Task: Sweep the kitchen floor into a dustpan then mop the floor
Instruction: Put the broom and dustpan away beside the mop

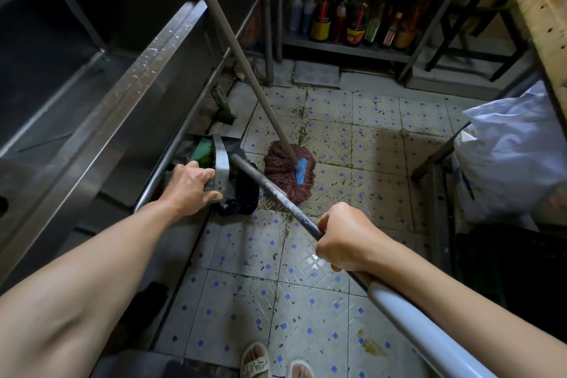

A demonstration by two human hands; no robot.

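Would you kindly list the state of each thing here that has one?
Left hand: grips the dustpan.
Right hand: curled round the long handle.
Dustpan: tilted, holding green debris.
Mop: head on the floor, pole leaning against the counter, unheld.
Floor: dirty, speckled.

I am standing in a working commercial kitchen: a long steel sink unit [101, 49] is running along my left, sauce bottles [356, 21] are crowding a low steel shelf [343, 47] ahead, and grime is spotting the blue-dotted floor tiles [306, 301].
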